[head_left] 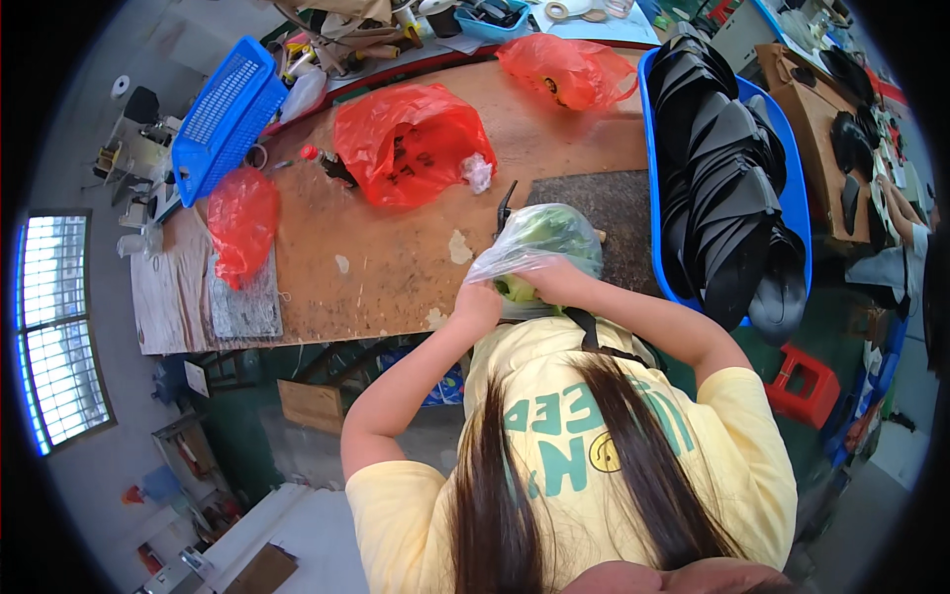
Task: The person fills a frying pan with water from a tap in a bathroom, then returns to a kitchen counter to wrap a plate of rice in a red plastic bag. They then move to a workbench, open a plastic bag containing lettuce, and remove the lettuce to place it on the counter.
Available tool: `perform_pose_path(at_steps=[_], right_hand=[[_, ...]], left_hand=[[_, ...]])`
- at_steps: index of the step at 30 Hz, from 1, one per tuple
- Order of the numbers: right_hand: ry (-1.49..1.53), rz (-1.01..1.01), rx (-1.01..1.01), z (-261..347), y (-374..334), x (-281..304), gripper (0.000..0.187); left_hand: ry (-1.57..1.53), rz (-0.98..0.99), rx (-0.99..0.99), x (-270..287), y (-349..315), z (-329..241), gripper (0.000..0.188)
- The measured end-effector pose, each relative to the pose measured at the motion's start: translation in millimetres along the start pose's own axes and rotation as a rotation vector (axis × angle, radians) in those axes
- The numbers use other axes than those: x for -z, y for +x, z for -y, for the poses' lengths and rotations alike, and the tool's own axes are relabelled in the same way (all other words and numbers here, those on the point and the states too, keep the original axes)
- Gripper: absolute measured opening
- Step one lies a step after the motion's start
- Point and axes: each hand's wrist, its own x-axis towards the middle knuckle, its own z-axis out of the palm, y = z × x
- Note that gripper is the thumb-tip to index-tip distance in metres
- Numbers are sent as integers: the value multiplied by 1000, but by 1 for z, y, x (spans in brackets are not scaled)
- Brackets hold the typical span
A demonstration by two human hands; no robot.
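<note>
While a wide, worn brown wooden tabletop (386, 267) is filling the middle of the frame, a long blue plastic tub (800, 198) is standing at the upper right, carrying stacked black, curved, sole-like pieces (727, 188). A dark grey rectangular mat (628, 228) is lying just left of the tub, and a crumpled, open-mouthed red plastic bag (411, 148) is resting at the upper centre. Near the frame's centre, a thin clear plastic bag (495, 259) is wrapping leafy green vegetables (517, 288), partly overlapping the mat. Most of the greens are already sitting inside, so the bagging is looking well along; some leaves are showing between the hands, and closing the mouth is seemingly remaining. The left hand (480, 304) is gripping the bag's near edge; the right hand (557, 281) is touching the film, its fingertips hidden, so I cannot tell whether it is gripping.
</note>
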Motion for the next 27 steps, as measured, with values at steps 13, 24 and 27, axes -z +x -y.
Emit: perform_pose_path(at_steps=[13, 24, 27], right_hand=[[199, -83, -381, 4, -33, 47, 44], [96, 116, -426, -4, -11, 26, 55], [66, 185, -477, 23, 7, 28, 67]], left_hand=[[-476, -140, 103, 21, 32, 30, 24], [-471, -52, 163, -23, 32, 22, 28], [-481, 83, 241, -36, 36, 16, 29]])
